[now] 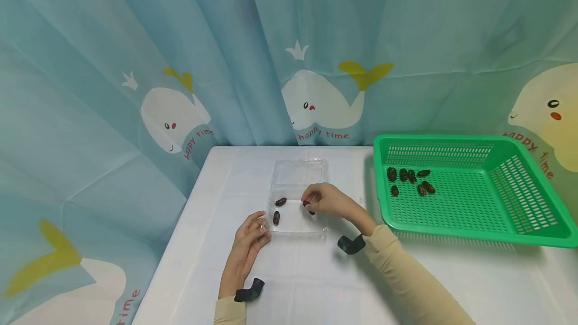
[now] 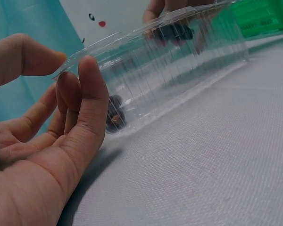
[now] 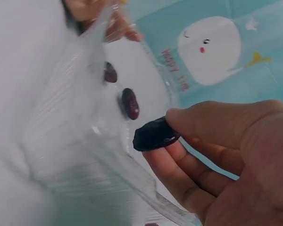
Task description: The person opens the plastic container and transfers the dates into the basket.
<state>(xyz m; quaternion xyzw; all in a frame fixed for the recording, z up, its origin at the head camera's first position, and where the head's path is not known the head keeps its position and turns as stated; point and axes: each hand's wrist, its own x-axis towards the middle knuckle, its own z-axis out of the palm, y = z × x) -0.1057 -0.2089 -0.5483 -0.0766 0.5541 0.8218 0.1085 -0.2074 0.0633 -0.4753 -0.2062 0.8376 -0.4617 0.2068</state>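
A clear plastic clamshell box [image 1: 298, 224] lies with its lid folded back on the white table. Inside it, near the left side, are two dark dates, one tilted [image 1: 281, 201] and one lengthwise [image 1: 276, 218]. My right hand [image 1: 327, 199] is over the box's right half, pinching another date [image 3: 155, 135] between thumb and fingers. At the box's left front corner, my left hand [image 1: 249, 239] pinches the rim between thumb and fingers, as the left wrist view shows. A dark red bit at the bottom edge of the right wrist view is too cut off to tell.
A green plastic basket [image 1: 451, 237] stands at the right of the table, with several dates [image 1: 404, 174] at its left end. Behind the white table [image 1: 289, 285] hangs a blue curtain [image 1: 235, 64] printed with whales. A black band sits on each wrist.
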